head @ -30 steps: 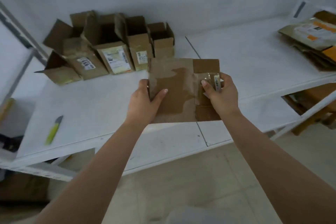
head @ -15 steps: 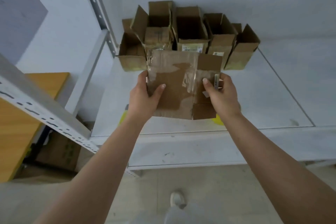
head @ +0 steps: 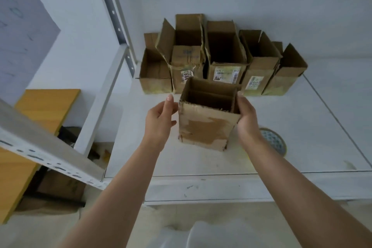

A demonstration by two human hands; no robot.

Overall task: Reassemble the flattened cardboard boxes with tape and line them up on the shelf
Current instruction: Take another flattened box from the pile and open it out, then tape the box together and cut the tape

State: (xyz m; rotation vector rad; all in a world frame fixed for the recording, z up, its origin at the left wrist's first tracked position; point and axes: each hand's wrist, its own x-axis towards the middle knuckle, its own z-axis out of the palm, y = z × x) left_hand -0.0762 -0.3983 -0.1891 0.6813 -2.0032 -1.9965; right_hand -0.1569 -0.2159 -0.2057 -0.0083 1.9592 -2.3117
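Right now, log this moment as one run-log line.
stage: placing | item: open-topped brown cardboard box upright | right hand: gripping its side | left hand: beside box, contact unclear | row of assembled cardboard boxes: behind

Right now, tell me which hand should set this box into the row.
Right. The right hand grips the opened box along its side, while the left hand sits open beside it, apparently just off the cardboard. The row of boxes stands directly behind.

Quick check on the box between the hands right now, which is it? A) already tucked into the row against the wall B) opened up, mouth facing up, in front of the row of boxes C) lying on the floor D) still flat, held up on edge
B: the box stands opened with its mouth up, the right hand on its side, in front of the row of boxes.
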